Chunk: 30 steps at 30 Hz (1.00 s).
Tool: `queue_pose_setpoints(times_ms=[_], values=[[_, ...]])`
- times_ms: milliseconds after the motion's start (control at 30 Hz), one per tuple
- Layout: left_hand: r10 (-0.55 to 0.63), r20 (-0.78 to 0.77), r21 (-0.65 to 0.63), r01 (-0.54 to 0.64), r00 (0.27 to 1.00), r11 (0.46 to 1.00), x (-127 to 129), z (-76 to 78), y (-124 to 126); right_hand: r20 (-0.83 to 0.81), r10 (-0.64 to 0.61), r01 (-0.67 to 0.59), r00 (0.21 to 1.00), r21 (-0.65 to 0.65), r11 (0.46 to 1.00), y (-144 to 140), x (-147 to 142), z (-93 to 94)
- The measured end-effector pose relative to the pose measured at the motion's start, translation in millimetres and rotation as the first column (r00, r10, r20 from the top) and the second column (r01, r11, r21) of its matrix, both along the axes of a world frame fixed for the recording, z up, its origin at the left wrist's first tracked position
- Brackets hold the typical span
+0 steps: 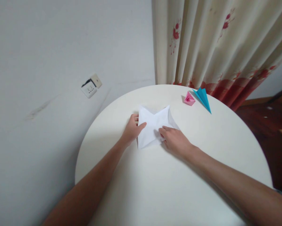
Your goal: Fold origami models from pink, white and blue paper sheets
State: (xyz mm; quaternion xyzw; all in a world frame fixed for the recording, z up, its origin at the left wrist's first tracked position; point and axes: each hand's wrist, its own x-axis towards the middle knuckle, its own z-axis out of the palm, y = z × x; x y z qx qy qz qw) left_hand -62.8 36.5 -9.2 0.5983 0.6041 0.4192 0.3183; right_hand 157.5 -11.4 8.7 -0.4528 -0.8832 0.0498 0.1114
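A folded sheet of white paper lies on the round white table, with a V-shaped notch along its far edge. My left hand grips the paper's left side, thumb on top and fingers at the edge, partly underneath. On the right part of the sheet rests my right hand, its fingers curled and closed at the paper near the middle. Whether those fingertips pinch a layer or only press on it is hard to see.
Toward the far right of the table sit a small pink folded-paper piece and a blue paper plane. A wall with a socket is at the left. Behind the table hangs a cream curtain with red flowers.
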Motion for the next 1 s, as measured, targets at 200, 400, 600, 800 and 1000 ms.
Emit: queue_pose_setpoints(times_ms=[200, 400, 600, 800, 1000], values=[[0.164, -0.330, 0.266, -0.075, 0.929, 0.961, -6.5, -4.6, 3.9, -0.171, -0.025, -0.014, 0.985, -0.220, 0.976, 0.8, 6.3, 9.5], [0.080, -0.653, 0.400, 0.253, 0.753, 0.881, 21.4, 6.6, -13.7, -0.294, -0.123, 0.104, 0.948, -0.079, 0.991, 15.1, -4.1, -14.6], [-0.251, -0.799, 0.069, 0.498, 0.546, 0.864, 30.8, -15.1, -20.1, -0.226, -0.109, 0.120, 0.968, 0.035, 0.992, 16.4, -16.7, -33.5], [-0.175, -0.864, -0.014, 0.325, 0.472, 0.945, 9.4, -22.2, -3.7, -0.047, -0.179, 0.180, 0.983, 0.028, 0.983, 30.7, -3.0, -43.6], [-0.060, -0.860, -0.022, 0.081, 0.506, 0.996, -8.7, -18.6, 7.9, -0.018, -0.346, 0.346, 0.938, 0.007, 0.938, 41.8, 6.8, -45.6]])
